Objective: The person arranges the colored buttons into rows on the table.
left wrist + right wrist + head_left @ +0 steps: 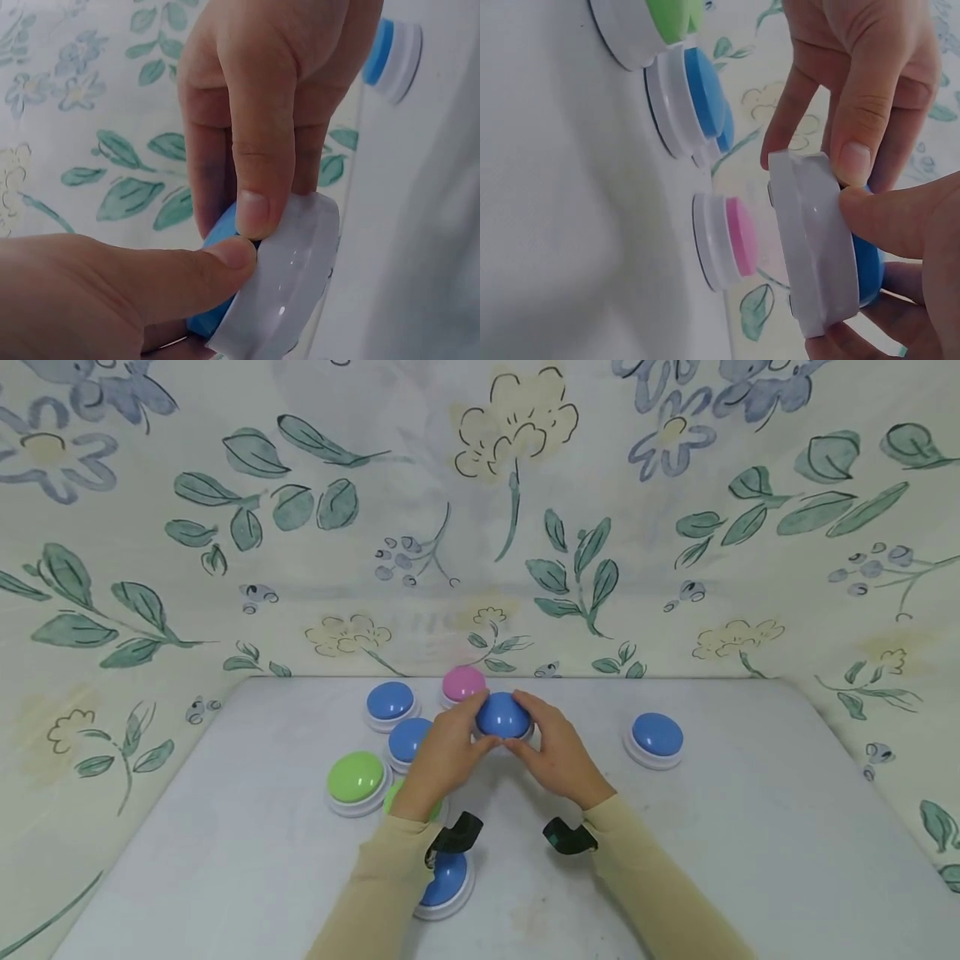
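Cloth (420,485) printed with flowers rises behind our white table (720,860), where blue and green domed buttons (356,777) cluster leftward and one lone blue button (657,735) stands well apart on the right. Our left hand (446,747) and right hand (561,747) together grip a raised blue-topped button (503,716), near the pink button (463,683). We probably hold it from both sides for steadiness: it lies between our hands, thumbs (856,159) meeting about where dome joins white base, fingers around its sides.
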`<state>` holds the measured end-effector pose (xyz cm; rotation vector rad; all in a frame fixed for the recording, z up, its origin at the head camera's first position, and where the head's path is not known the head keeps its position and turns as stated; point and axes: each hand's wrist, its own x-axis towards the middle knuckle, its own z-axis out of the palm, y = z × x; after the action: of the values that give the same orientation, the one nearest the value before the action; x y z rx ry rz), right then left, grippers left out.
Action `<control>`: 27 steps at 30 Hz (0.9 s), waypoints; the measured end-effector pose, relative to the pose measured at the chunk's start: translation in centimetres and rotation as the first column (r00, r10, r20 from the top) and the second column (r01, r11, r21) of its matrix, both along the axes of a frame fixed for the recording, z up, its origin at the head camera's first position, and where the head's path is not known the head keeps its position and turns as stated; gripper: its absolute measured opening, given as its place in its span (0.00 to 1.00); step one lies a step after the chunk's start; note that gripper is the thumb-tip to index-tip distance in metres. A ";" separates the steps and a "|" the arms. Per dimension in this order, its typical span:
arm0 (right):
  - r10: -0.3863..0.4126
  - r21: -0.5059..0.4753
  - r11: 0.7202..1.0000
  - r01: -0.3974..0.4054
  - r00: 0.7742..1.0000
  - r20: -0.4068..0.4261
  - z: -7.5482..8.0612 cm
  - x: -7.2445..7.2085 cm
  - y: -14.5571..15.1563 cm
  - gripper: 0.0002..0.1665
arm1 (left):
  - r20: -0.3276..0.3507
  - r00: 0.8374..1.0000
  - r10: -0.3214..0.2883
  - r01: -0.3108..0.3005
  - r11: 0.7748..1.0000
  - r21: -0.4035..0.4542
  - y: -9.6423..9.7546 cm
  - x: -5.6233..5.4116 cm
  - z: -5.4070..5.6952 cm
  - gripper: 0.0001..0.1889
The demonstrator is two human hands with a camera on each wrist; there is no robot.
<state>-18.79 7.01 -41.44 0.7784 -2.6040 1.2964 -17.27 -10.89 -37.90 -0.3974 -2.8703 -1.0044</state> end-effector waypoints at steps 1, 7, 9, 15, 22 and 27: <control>0.000 0.004 1.000 0.000 1.000 -0.005 0.0 0.1 0.2 0.38 | -0.003 1.000 -0.001 0.001 1.000 -0.001 0.2 0.1 0.0 0.34; -0.013 0.024 1.000 0.013 1.000 -0.018 0.1 0.6 1.4 0.38 | -0.016 1.000 -0.010 0.010 1.000 0.002 1.4 0.4 0.0 0.34; -0.017 0.026 1.000 0.018 1.000 -0.018 0.2 0.8 1.8 0.38 | -0.020 1.000 -0.012 0.012 1.000 0.009 1.8 0.4 0.0 0.34; -0.021 0.035 0.999 0.022 1.000 -0.017 0.4 1.2 3.0 0.39 | -0.024 1.000 -0.020 0.020 1.000 0.018 3.1 0.7 0.0 0.34; -0.008 0.031 0.999 0.008 1.000 -0.003 0.2 1.4 4.6 0.40 | -0.056 0.998 -0.041 0.043 0.999 0.030 4.7 1.0 -0.1 0.33; 0.006 0.023 1.000 -0.006 1.000 0.007 0.0 1.5 5.6 0.40 | -0.047 0.998 -0.034 0.036 0.999 0.036 5.8 1.1 -0.1 0.33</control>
<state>-17.30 12.59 -41.45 0.7871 -2.6290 1.2750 -16.14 -5.12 -38.04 -0.4639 -2.8091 -1.0372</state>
